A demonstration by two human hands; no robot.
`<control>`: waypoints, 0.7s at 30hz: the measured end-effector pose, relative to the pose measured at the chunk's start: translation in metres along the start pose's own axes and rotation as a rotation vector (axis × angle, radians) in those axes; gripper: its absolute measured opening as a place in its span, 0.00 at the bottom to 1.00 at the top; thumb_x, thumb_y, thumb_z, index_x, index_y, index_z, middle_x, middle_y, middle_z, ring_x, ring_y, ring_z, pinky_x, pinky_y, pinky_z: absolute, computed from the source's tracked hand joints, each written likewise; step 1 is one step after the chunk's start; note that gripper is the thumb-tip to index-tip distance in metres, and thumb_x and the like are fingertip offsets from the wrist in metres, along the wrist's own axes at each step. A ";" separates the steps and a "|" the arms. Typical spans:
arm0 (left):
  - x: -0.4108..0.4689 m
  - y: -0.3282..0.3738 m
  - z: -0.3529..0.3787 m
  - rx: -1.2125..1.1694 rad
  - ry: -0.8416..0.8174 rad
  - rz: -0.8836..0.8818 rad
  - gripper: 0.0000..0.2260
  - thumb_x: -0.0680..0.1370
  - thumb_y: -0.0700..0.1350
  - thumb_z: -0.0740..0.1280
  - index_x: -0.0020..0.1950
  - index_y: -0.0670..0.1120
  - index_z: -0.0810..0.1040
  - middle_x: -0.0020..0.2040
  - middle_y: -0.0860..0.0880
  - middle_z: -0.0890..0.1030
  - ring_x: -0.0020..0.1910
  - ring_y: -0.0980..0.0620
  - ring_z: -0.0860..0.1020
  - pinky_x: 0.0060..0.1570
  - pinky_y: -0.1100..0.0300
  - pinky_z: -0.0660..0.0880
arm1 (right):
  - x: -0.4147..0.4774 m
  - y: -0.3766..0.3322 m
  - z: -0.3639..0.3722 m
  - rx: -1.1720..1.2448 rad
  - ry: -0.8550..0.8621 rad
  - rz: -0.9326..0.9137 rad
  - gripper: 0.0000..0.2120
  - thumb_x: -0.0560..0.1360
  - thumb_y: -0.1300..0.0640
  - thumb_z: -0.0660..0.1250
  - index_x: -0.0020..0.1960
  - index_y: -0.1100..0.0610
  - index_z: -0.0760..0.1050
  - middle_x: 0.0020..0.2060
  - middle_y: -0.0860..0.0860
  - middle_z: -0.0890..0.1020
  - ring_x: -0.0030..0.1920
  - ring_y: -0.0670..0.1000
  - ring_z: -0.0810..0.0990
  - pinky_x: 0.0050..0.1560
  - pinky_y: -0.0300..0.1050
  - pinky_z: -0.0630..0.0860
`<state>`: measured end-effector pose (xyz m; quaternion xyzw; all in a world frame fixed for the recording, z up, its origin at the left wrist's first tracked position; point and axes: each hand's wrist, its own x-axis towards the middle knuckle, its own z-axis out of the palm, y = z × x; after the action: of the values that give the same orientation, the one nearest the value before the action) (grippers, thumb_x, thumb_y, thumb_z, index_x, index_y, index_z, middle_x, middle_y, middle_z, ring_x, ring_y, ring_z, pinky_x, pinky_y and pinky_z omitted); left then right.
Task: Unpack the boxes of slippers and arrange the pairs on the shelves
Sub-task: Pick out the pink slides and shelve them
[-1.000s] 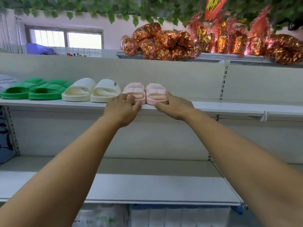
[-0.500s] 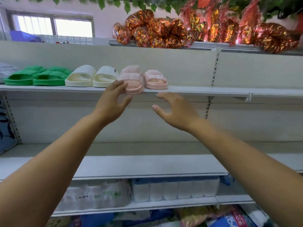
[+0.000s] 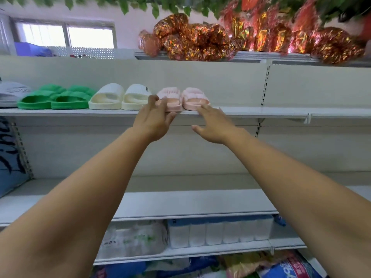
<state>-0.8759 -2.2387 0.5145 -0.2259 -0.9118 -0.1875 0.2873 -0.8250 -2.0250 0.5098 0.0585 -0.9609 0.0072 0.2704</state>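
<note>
A pair of pink slippers stands on the upper white shelf [image 3: 251,111]. The left pink slipper [image 3: 172,98] and the right pink slipper [image 3: 193,97] sit side by side, heels toward me. My left hand [image 3: 154,120] presses its fingers against the heel end of the left one, with the thumb by the shelf edge. My right hand [image 3: 213,125] is spread flat, its fingertips touching the heel of the right one. To their left stand a white pair [image 3: 120,97] and a green pair [image 3: 56,97].
A grey slipper [image 3: 12,93] lies at the far left of the same shelf. Shiny red-gold foil bundles [image 3: 241,39] fill the top shelf. The lower shelf [image 3: 180,203] is bare; tissue packs [image 3: 218,231] sit below it.
The left pink slipper hung forward over the shelf edge half a second ago; it now sits back beside its mate. Both hands have returned to the slippers' heels.
</note>
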 end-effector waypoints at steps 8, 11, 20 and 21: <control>0.018 0.001 0.017 0.212 -0.081 -0.029 0.40 0.79 0.71 0.48 0.83 0.49 0.43 0.82 0.44 0.54 0.81 0.44 0.54 0.79 0.42 0.47 | 0.011 0.013 0.005 -0.059 -0.011 -0.076 0.36 0.77 0.39 0.65 0.78 0.53 0.58 0.78 0.51 0.60 0.77 0.54 0.59 0.78 0.57 0.53; 0.018 0.002 0.014 0.263 -0.108 -0.027 0.46 0.75 0.76 0.47 0.83 0.49 0.42 0.83 0.45 0.54 0.81 0.45 0.54 0.78 0.42 0.49 | 0.014 0.015 0.006 -0.047 0.007 -0.085 0.36 0.76 0.39 0.66 0.78 0.53 0.59 0.78 0.51 0.60 0.77 0.54 0.60 0.78 0.56 0.54; -0.004 -0.014 0.014 0.242 -0.019 0.192 0.39 0.77 0.73 0.51 0.83 0.55 0.49 0.84 0.50 0.49 0.82 0.50 0.48 0.80 0.45 0.43 | 0.015 0.013 0.005 0.015 0.004 -0.082 0.36 0.74 0.41 0.67 0.77 0.51 0.59 0.77 0.45 0.60 0.75 0.52 0.62 0.76 0.59 0.57; -0.005 -0.016 0.015 0.257 -0.024 0.204 0.38 0.77 0.73 0.51 0.82 0.55 0.51 0.84 0.51 0.49 0.82 0.50 0.48 0.80 0.45 0.43 | 0.014 0.012 0.004 0.005 -0.001 -0.086 0.36 0.74 0.41 0.67 0.77 0.51 0.59 0.77 0.45 0.59 0.75 0.52 0.62 0.76 0.59 0.57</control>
<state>-0.8866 -2.2466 0.4969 -0.2809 -0.9040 -0.0361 0.3204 -0.8402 -2.0147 0.5136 0.1006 -0.9577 -0.0022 0.2697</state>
